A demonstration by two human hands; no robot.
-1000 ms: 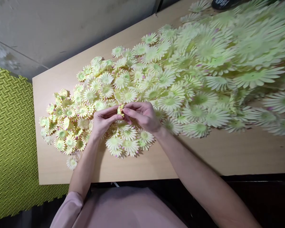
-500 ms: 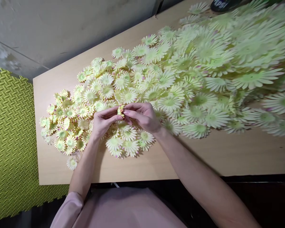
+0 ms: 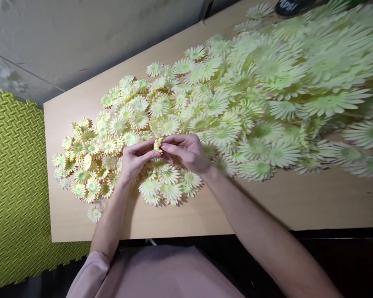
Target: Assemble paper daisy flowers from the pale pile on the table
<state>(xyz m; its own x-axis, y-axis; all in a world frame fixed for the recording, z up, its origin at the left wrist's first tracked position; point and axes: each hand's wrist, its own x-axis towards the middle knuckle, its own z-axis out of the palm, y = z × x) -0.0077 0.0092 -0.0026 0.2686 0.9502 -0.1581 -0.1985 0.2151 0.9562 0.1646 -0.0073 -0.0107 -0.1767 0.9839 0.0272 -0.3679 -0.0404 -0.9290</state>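
Between my two hands is a small, folded yellow artificial flower (image 3: 157, 145) with a touch of pink. My left hand (image 3: 137, 158) pinches it from the left, thumb and fingers closed. From the other side my right hand (image 3: 188, 152) grips it with thumb and fingertips, the other fingers curled. Just below the hands lies a cluster of pale yellow daisy-like artificial flowers (image 3: 170, 192). Left of my left wrist is a heap of smaller, deeper yellow flowers (image 3: 92, 184). Exactly how the fingertips meet on the held flower is partly hidden.
A long spread of pale flower heads (image 3: 217, 101) covers much of the wooden table (image 3: 186, 222) toward the right. At the back right stands a dark object with white lettering (image 3: 290, 7). A grey wall (image 3: 90, 37) rises behind, and a green textured mat (image 3: 17, 186) lies left.
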